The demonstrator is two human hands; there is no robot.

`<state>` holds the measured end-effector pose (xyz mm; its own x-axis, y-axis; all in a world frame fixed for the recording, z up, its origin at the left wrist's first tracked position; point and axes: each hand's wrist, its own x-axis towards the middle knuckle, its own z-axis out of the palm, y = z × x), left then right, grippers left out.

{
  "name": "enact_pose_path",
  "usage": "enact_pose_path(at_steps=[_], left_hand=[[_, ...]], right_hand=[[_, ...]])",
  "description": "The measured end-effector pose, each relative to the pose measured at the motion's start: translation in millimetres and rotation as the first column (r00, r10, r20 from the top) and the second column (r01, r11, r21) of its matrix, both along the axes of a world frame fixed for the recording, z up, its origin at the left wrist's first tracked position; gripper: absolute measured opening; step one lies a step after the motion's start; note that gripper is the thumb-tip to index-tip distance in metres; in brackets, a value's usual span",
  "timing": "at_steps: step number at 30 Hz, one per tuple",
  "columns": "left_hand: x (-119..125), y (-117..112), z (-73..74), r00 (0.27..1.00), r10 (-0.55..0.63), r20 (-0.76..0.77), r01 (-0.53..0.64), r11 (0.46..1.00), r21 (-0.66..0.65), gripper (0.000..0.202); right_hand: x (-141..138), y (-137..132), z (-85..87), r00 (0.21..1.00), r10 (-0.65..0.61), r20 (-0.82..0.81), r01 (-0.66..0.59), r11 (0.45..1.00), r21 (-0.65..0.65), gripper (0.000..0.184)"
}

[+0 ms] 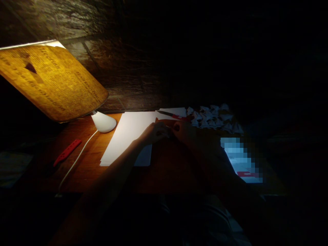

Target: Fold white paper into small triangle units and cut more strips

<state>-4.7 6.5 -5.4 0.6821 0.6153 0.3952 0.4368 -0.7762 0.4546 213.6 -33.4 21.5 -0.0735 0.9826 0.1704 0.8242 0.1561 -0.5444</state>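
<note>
Low over the dark part of the wooden table, my left hand (155, 132) and my right hand (183, 131) face each other with bent fingers. A small piece of white paper (167, 131) shows between their fingertips; its shape is hard to make out in the shadow. My left forearm crosses a stack of white paper sheets (128, 136). Just behind my hands a knife (167, 113) with a dark blade and red handle lies partly on another white sheet (180, 111). Several small folded paper pieces (212, 118) sit beyond my right hand.
At the left stands a lit lamp with a printed yellow shade (51, 82) and white base (104, 122). Its white cord (77, 159) runs to the front edge past a red strip-shaped object (68, 152). A glowing screen (243, 162) lies at the right. A stone-like wall (115, 75) rises behind.
</note>
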Motion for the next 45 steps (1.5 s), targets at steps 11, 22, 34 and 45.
enact_pose_path(at_steps=[11, 22, 34, 45], left_hand=[[1.7, -2.0, 3.0, 1.000, 0.008, 0.015, -0.008, 1.000, 0.013, 0.010], [3.0, -4.7, 6.1, 1.000, 0.019, 0.003, -0.019, 1.000, -0.018, 0.012], [-2.2, 1.3, -5.5, 0.994, 0.098, -0.047, -0.094, 0.992, 0.087, 0.013], [-1.9, -3.9, 10.1, 0.975, 0.149, -0.165, -0.137, 0.987, 0.081, 0.021]], right_hand=[[0.7, 0.6, 1.0, 0.999, 0.047, -0.015, -0.047, 0.999, 0.028, 0.027], [1.1, 0.1, 2.1, 0.996, 0.089, -0.008, -0.089, 0.996, 0.026, 0.007], [7.8, 3.2, -1.7, 0.982, 0.184, 0.038, -0.185, 0.982, 0.043, 0.008], [9.9, 6.1, -0.5, 0.963, 0.267, 0.018, -0.268, 0.956, 0.120, 0.006]])
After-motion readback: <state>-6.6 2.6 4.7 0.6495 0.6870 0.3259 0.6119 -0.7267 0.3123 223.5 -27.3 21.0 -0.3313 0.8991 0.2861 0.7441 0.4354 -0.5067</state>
